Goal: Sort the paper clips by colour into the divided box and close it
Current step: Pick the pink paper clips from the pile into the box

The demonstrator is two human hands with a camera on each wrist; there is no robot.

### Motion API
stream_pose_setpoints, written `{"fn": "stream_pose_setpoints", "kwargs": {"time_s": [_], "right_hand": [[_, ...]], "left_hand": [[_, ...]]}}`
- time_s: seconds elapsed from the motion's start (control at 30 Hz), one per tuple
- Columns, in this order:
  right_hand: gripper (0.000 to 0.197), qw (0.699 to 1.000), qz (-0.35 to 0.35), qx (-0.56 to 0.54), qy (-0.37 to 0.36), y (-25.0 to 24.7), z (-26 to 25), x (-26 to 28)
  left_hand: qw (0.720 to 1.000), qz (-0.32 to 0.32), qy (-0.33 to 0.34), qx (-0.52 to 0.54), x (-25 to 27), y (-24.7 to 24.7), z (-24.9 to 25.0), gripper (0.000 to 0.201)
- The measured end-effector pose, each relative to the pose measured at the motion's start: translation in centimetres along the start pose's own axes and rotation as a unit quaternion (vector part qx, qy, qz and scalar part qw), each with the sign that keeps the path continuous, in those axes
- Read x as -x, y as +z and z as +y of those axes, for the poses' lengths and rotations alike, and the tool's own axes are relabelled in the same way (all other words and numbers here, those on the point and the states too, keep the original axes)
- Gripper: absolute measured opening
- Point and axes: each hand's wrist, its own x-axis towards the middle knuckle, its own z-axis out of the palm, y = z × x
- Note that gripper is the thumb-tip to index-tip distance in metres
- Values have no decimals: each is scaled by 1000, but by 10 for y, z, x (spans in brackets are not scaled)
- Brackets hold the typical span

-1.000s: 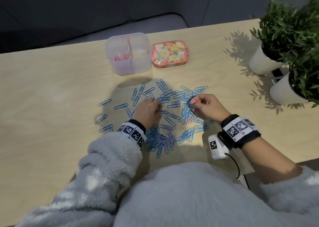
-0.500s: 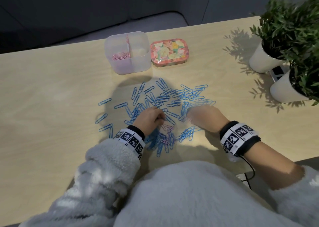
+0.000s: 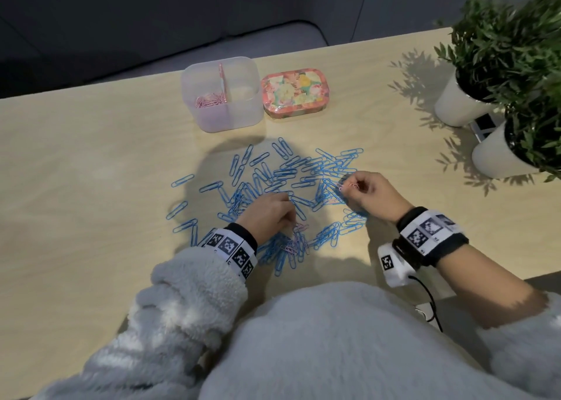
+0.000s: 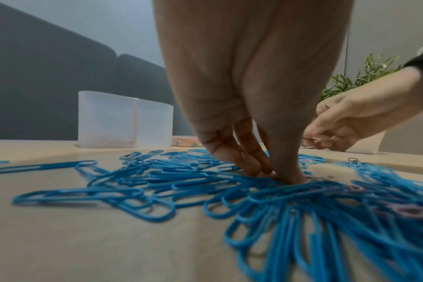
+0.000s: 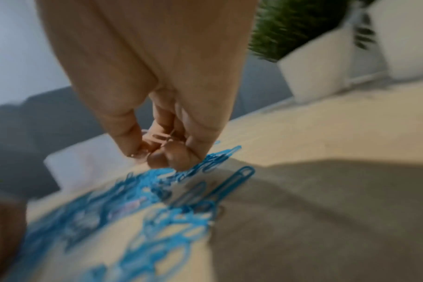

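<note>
Many blue paper clips lie spread on the wooden table, with a few pink clips mixed in near me. The clear divided box stands open behind them, and pink clips lie in its left compartment. Its floral lid lies to its right. My right hand hovers over the pile's right side and pinches pink clips. My left hand points down into the pile, thumb and fingertips drawn together on the table. What they pinch is hidden.
Two white pots with green plants stand at the table's right edge. A dark sofa sits beyond the far edge. Bare tabletop stretches to the left of the clips.
My right hand dipped to the pile, then rose to the right with pink clips in its fingertips. My left hand slid a little toward me along the pile.
</note>
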Motion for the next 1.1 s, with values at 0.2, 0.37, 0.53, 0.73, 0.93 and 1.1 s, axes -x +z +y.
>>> {"fn": "stream_pose_setpoints", "kwargs": {"time_s": [0.2, 0.37, 0.53, 0.73, 0.93, 1.1], "right_hand": [[20, 954, 12, -283, 97, -15, -12, -1], [32, 903, 24, -388, 182, -19, -12, -7], [33, 972, 13, -187, 140, 0, -2, -10], [25, 976, -29, 215, 23, 18, 3, -13], [8, 966, -25, 256, 16, 20, -7, -16], [6, 954, -13, 301, 3, 13, -5, -14]], "left_hand": [[998, 36, 28, -53, 1, 7, -2, 15], [991, 40, -66, 108, 0, -3, -4, 18], [927, 20, -149, 344, -7, -15, -1, 11], [832, -58, -209, 511, -14, -20, 7, 27], [905, -80, -223, 354, -22, -13, 12, 37], [991, -54, -110, 54, -16, 2, 16, 21]]}}
